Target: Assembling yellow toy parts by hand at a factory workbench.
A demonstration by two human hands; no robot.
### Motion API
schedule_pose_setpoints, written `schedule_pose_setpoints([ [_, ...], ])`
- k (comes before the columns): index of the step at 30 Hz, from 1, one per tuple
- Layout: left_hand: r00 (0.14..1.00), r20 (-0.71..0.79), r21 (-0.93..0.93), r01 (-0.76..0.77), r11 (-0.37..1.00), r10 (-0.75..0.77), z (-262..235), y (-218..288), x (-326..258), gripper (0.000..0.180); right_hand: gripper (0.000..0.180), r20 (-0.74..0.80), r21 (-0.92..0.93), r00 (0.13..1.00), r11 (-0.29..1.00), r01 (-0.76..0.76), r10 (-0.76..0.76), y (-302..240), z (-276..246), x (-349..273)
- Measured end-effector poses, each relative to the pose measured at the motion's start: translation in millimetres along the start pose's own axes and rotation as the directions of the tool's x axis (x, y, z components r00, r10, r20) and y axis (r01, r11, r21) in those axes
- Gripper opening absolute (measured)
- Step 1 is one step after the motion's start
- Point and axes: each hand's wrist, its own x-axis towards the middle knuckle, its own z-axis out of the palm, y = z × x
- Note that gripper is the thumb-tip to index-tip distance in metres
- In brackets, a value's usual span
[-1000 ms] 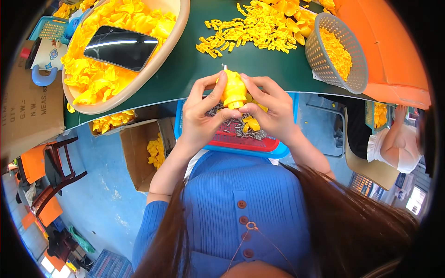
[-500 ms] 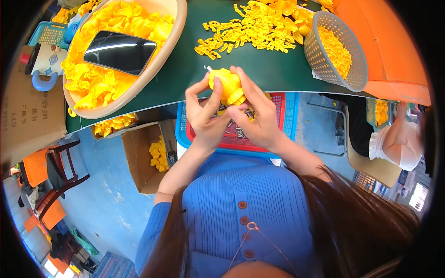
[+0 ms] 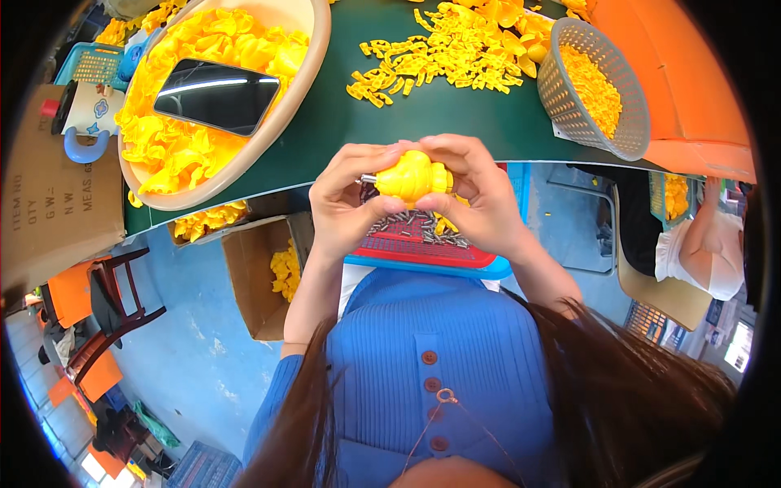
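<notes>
Both my hands hold one small yellow plastic toy piece (image 3: 413, 178) just in front of the green table edge. My left hand (image 3: 348, 203) grips its left end, where a short metal pin (image 3: 368, 178) sticks out. My right hand (image 3: 480, 195) wraps the right side and top. Under the hands, on my lap, lies a red tray in a blue one (image 3: 431, 254) holding several small metal pins and a few yellow bits.
On the green table (image 3: 342, 114) sit a beige oval basin (image 3: 303, 81) of yellow parts with a dark phone (image 3: 215, 96) on top, a loose heap of yellow pieces (image 3: 443, 45), and a grey mesh basket (image 3: 618, 122). A cardboard box (image 3: 264, 276) stands below left. Another person sits right (image 3: 708, 244).
The yellow piece was turned from upright to lying sideways between my hands, which rose slightly toward the table edge. A metal pin now shows at its left end.
</notes>
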Motion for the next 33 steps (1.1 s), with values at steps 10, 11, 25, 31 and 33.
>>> schedule_pose_setpoints([
  [10, 0.964, -0.227, -0.234, 0.083, 0.969, -0.137, 0, 2, -9, 0.033, 0.039, -0.031, -0.038, 0.999, 0.999, -0.037, 0.036, 14, 8, 0],
  [11, 0.960, -0.243, -0.214, 0.089, 0.973, -0.141, -4, 1, -12, 0.032, 0.039, -0.035, 0.028, 0.998, 0.998, -0.049, 0.050, 19, 13, 1],
  [25, 0.391, -0.887, 0.331, 0.909, 0.252, -0.246, -263, -57, -267, 0.037, 0.013, 0.035, -0.996, 0.859, 0.054, 0.073, -0.511, 76, -92, 218],
  [31, 0.328, -0.858, 0.422, 0.888, -0.181, -0.395, -292, -122, -360, 0.069, 0.018, -0.014, -0.986, 0.974, -0.160, -0.051, -0.224, 98, -110, 270],
  [33, 0.355, -0.831, 0.463, 0.868, -0.179, -0.429, -289, -104, -339, 0.063, 0.021, -0.108, -0.991, 0.959, 0.109, -0.082, -0.263, 92, -123, 268],
])
